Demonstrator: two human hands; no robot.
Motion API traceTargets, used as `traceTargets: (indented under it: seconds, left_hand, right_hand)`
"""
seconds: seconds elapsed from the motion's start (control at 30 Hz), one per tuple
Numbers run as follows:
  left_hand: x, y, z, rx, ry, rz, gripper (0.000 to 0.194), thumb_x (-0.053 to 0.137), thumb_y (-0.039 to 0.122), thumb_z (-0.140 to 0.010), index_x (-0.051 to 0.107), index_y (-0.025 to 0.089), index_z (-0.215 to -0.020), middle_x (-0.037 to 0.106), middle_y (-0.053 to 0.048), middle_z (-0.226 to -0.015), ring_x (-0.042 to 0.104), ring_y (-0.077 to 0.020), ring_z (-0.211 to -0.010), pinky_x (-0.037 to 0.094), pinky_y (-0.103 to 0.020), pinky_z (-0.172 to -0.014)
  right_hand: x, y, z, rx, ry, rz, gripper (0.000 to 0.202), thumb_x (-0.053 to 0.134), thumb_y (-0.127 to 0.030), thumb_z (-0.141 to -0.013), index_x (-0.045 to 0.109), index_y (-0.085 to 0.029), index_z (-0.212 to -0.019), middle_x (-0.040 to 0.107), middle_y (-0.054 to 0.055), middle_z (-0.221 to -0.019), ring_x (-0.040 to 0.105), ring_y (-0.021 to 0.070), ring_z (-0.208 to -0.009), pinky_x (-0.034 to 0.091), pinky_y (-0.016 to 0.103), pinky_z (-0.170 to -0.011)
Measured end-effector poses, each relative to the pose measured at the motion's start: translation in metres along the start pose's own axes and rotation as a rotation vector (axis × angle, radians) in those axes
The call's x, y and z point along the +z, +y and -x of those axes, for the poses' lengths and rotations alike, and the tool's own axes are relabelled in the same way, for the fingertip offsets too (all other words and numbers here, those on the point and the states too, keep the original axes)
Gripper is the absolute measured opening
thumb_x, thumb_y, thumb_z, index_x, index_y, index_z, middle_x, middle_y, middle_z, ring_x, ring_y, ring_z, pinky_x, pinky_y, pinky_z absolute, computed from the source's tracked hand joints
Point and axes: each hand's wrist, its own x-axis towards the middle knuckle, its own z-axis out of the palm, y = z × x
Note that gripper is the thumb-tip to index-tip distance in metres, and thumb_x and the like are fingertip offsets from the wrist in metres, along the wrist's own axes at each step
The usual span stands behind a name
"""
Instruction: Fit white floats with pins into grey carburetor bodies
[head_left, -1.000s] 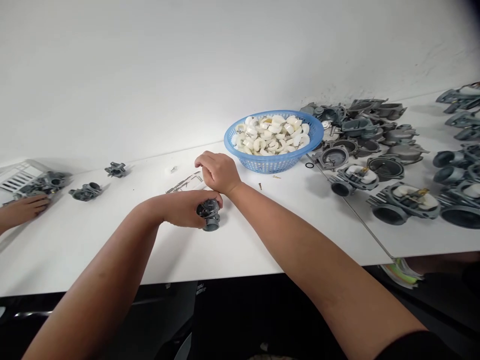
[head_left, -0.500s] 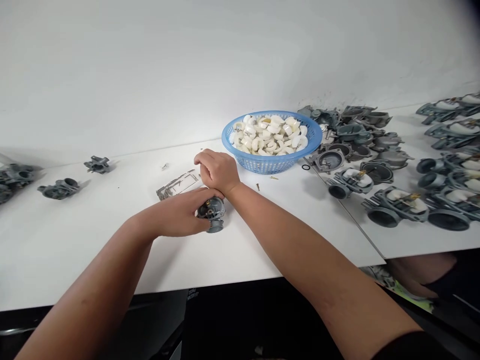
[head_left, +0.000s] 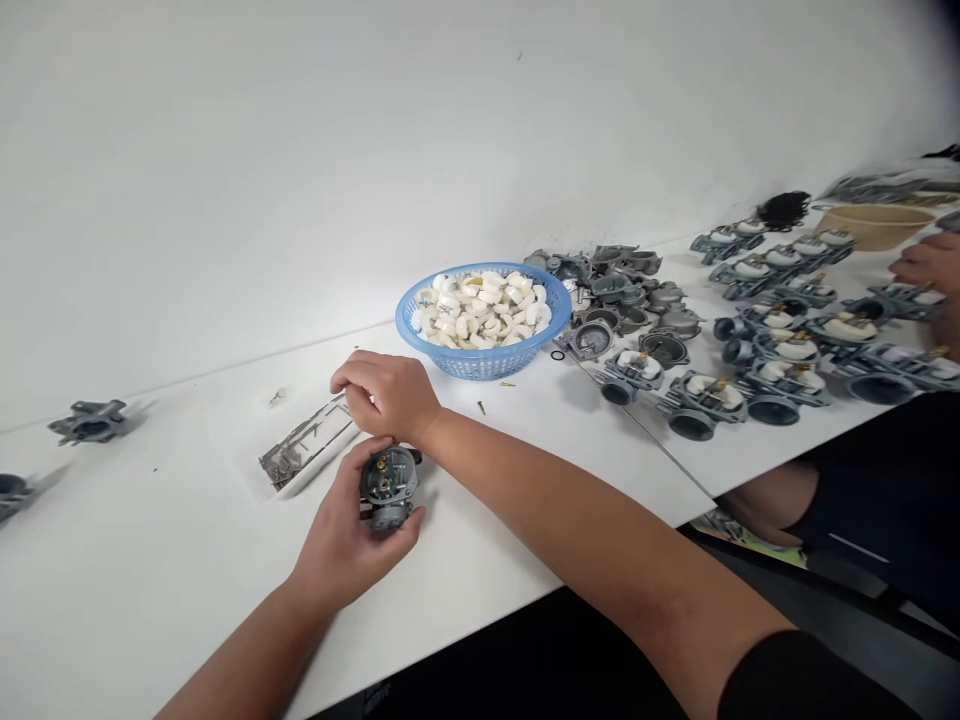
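Observation:
My left hand (head_left: 341, 535) grips a small grey metal carburetor body (head_left: 388, 487) with a brass fitting on top, held just above the white table (head_left: 150, 560). My right hand (head_left: 386, 393) reaches across above it, fingers curled down at the near end of a small clear tray of thin metal pins (head_left: 306, 455). Whether it holds a pin is hidden by the fingers. A blue plastic basket (head_left: 480, 358) of white plastic floats stands just behind my right hand.
Many grey carburetor parts (head_left: 697, 395) lie in rows on the right of the table, some with white floats fitted. Another person's hand (head_left: 926, 265) works at the far right near a tan bowl (head_left: 874, 225). Two loose grey parts (head_left: 88, 420) lie far left. A screw (head_left: 481, 407) lies near the basket.
The view has swung right and tilted. My left hand has turned the carburetor body so its brass fitting faces up. My right hand stays at the pin tray.

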Motion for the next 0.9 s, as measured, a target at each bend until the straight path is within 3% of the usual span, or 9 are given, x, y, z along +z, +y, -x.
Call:
traceTargets:
  seconds: [0.1, 0.17, 0.23, 0.33, 0.47, 0.6, 0.67, 0.8, 0.9]
  left_hand:
    - [0.0, -0.001, -0.002, -0.04, -0.012, 0.126, 0.064, 0.073, 0.038, -0.083, 0.04, 0.028, -0.137, 0.051, -0.013, -0.145, 0.054, -0.0313, -0.136, 0.052, -0.046, -0.108]
    - [-0.001, -0.002, -0.004, -0.074, -0.04, 0.203, 0.067, 0.075, 0.04, -0.082, 0.039, 0.029, -0.138, 0.048, -0.013, -0.149, 0.053, -0.0311, -0.137, 0.053, -0.045, -0.107]
    - [-0.001, -0.003, -0.006, -0.118, -0.075, 0.256, 0.072, 0.077, 0.042, -0.08, 0.037, 0.031, -0.139, 0.046, -0.013, -0.152, 0.056, -0.0305, -0.133, 0.057, -0.043, -0.103]
    - [0.001, -0.005, -0.008, -0.19, -0.111, 0.318, 0.079, 0.08, 0.045, -0.077, 0.037, 0.034, -0.142, 0.044, -0.012, -0.154, 0.058, -0.0313, -0.131, 0.061, -0.04, -0.093]
    - [0.001, -0.006, -0.009, -0.246, -0.136, 0.385, 0.081, 0.083, 0.047, -0.073, 0.04, 0.035, -0.141, 0.046, -0.012, -0.153, 0.06, -0.0322, -0.129, 0.063, -0.037, -0.087]
    - [-0.002, -0.005, -0.011, -0.303, -0.203, 0.402, 0.077, 0.083, 0.045, -0.073, 0.044, 0.032, -0.138, 0.057, -0.012, -0.14, 0.067, -0.0299, -0.112, 0.064, -0.038, -0.081]
    - [-0.004, -0.005, -0.012, -0.306, -0.231, 0.391, 0.075, 0.082, 0.045, -0.073, 0.046, 0.031, -0.137, 0.062, -0.012, -0.131, 0.069, -0.0275, -0.104, 0.064, -0.038, -0.079]
    - [-0.004, -0.006, -0.012, -0.285, -0.225, 0.418, 0.07, 0.082, 0.044, -0.073, 0.049, 0.031, -0.134, 0.063, -0.011, -0.131, 0.07, -0.0267, -0.102, 0.064, -0.036, -0.076]
    - [-0.004, -0.006, -0.01, -0.287, -0.206, 0.455, 0.069, 0.083, 0.043, -0.072, 0.051, 0.032, -0.133, 0.06, -0.011, -0.136, 0.07, -0.0273, -0.104, 0.064, -0.036, -0.077]
  right_hand:
    - [-0.034, -0.013, -0.016, -0.012, 0.013, 0.071, 0.027, 0.041, -0.014, -0.094, 0.067, -0.022, -0.097, 0.073, -0.001, -0.103, 0.064, 0.0133, -0.084, 0.041, 0.028, -0.07]
    - [-0.063, -0.011, -0.025, 0.032, -0.006, 0.233, 0.022, 0.045, -0.02, -0.095, 0.068, -0.02, -0.093, 0.074, 0.002, -0.099, 0.065, 0.0189, -0.091, 0.043, 0.034, -0.081]
    - [-0.09, 0.002, -0.03, 0.234, -0.068, 0.433, 0.025, 0.046, -0.027, -0.097, 0.068, -0.018, -0.089, 0.074, 0.008, -0.099, 0.065, 0.0265, -0.101, 0.041, 0.043, -0.094]
    - [-0.116, 0.033, -0.029, 0.598, -0.24, 0.582, 0.021, 0.053, -0.024, -0.095, 0.068, -0.014, -0.105, 0.07, 0.018, -0.118, 0.06, 0.0347, -0.117, 0.043, 0.048, -0.099]
    - [-0.122, 0.065, -0.028, 0.77, -0.429, 0.546, 0.043, 0.071, -0.02, -0.083, 0.064, -0.013, -0.124, 0.072, 0.018, -0.112, 0.068, 0.0283, -0.093, 0.053, 0.039, -0.078]
    - [-0.113, 0.076, -0.034, 0.802, -0.52, 0.52, 0.039, 0.068, -0.03, -0.092, 0.061, -0.017, -0.129, 0.069, 0.01, -0.117, 0.067, 0.0213, -0.095, 0.056, 0.04, -0.084]
    - [-0.11, 0.076, -0.035, 0.783, -0.501, 0.519, 0.032, 0.068, -0.027, -0.091, 0.064, -0.017, -0.121, 0.069, 0.009, -0.117, 0.066, 0.0223, -0.1, 0.054, 0.04, -0.088]
    - [-0.118, 0.072, -0.032, 0.715, -0.356, 0.49, 0.027, 0.065, -0.011, -0.08, 0.067, -0.019, -0.106, 0.072, 0.01, -0.109, 0.066, 0.0251, -0.093, 0.049, 0.033, -0.075]
    - [-0.127, 0.059, -0.024, 0.602, -0.188, 0.451, 0.021, 0.05, -0.016, -0.09, 0.061, -0.022, -0.107, 0.069, 0.006, -0.109, 0.064, 0.0214, -0.094, 0.047, 0.031, -0.075]
